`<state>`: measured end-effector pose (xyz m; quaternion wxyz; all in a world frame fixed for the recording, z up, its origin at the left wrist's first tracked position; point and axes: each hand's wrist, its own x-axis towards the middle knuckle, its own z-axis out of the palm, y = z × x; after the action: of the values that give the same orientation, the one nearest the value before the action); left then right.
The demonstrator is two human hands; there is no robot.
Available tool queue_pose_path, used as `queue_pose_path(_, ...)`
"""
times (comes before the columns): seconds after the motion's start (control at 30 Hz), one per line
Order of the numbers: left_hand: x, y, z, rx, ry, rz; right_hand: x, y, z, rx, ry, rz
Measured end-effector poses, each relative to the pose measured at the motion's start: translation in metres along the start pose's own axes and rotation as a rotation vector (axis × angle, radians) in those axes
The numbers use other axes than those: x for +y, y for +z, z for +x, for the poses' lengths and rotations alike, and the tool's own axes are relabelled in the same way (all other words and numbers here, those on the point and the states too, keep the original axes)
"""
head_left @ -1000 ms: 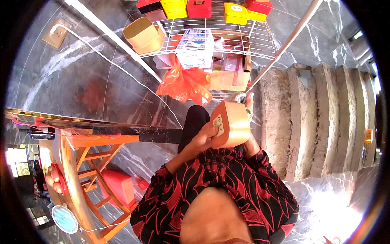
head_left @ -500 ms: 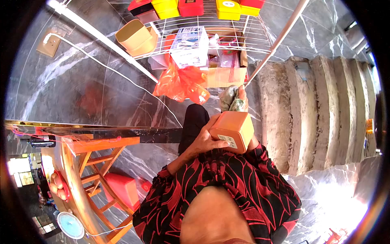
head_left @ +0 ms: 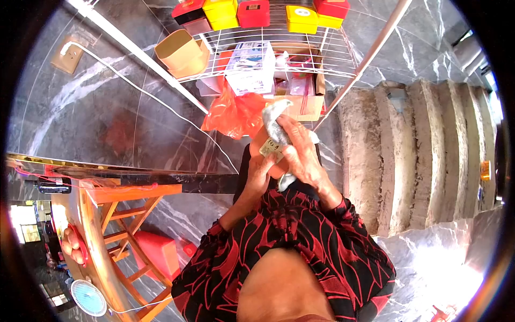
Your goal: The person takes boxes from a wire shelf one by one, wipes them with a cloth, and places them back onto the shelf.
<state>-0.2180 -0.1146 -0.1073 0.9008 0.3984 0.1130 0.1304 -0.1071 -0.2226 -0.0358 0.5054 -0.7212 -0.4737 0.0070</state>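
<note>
An orange box (head_left: 259, 140) with a pale printed label (head_left: 271, 148) is held in front of my body. My left hand (head_left: 259, 176) grips its near left side, the thumb close to the label. Over the box's right side, my right hand (head_left: 301, 153) presses a crumpled grey-white cloth (head_left: 276, 124), its fingers closed on it. Cloth ends stick out above and below that hand. Much of the box is hidden behind the hands and cloth.
Ahead stands a white wire rack (head_left: 300, 40) with red and yellow boxes, tan containers (head_left: 182, 52), a white carton (head_left: 250, 67) and an orange plastic bag (head_left: 236, 114). Rough steps (head_left: 394, 161) rise at right. A wooden ladder-like frame (head_left: 126, 236) and table are at left.
The orange box has tipped and shifted left, away from my body. My right hand has come from beyond the box onto its right side, bringing the cloth against it.
</note>
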Motion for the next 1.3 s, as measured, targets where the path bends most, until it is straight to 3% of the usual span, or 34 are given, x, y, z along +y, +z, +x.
queue_pose_path(0.07, 0.002, 0.003, -0.001, 0.055, 0.183, 0.188, 0.013, 0.003, 0.004, -0.01, 0.061, 0.23)
queue_pose_path(0.2, 0.013, -0.014, -0.003, 0.013, 0.164, 0.371, 0.012, 0.006, 0.01, -0.008, 0.376, 0.576)
queue_pose_path(0.23, 0.017, -0.015, -0.004, -0.029, 0.151, 0.278, 0.023, 0.009, 0.008, -0.055, 0.44, 0.772)
queue_pose_path(0.27, 0.024, -0.014, -0.004, -0.027, 0.159, 0.28, 0.039, 0.018, 0.002, -0.054, 0.745, 1.052)
queue_pose_path(0.33, 0.042, -0.017, -0.001, 0.01, 0.106, 0.331, 0.078, 0.044, -0.017, 0.075, 0.794, 1.213)
queue_pose_path(0.37, 0.052, -0.021, 0.004, -0.021, 0.191, 0.293, 0.078, 0.043, -0.023, 0.06, 0.84, 1.118)
queue_pose_path(0.43, 0.082, -0.025, 0.017, 0.139, 0.377, 0.345, 0.073, 0.039, -0.033, 0.02, 0.931, 0.933)
queue_pose_path(0.5, 0.125, -0.018, 0.038, 0.309, 0.517, 0.235, 0.081, 0.044, -0.047, 0.127, 1.042, 0.958)
queue_pose_path(0.53, 0.152, -0.019, 0.048, 0.311, 0.627, 0.373, 0.08, 0.043, -0.055, 0.183, 1.075, 1.029)
queue_pose_path(0.57, 0.176, -0.016, 0.058, 0.392, 0.57, 0.249, 0.084, 0.042, -0.065, 0.217, 1.143, 1.041)
queue_pose_path(0.63, 0.223, -0.009, 0.076, 0.478, 0.593, 0.424, 0.099, 0.042, -0.088, 0.264, 1.191, 1.031)
queue_pose_path(0.8, 0.304, -0.034, 0.13, 0.618, 0.254, 0.796, 0.095, 0.032, -0.103, 0.328, 1.221, 1.002)
queue_pose_path(0.83, 0.314, -0.038, 0.14, 0.619, 0.257, 0.797, 0.097, 0.031, -0.106, 0.313, 1.234, 0.986)
queue_pose_path(0.9, 0.329, -0.041, 0.154, 0.642, 0.043, 0.831, 0.101, 0.032, -0.109, 0.319, 1.242, 0.994)
queue_pose_path(1.13, 0.341, -0.039, 0.182, 0.751, 0.046, 0.938, 0.102, 0.036, -0.119, 0.347, 1.225, 1.056)
queue_pose_path(1.3, 0.335, -0.05, 0.181, 0.687, 0.076, 0.957, 0.099, 0.029, -0.123, 0.394, 1.266, 1.047)
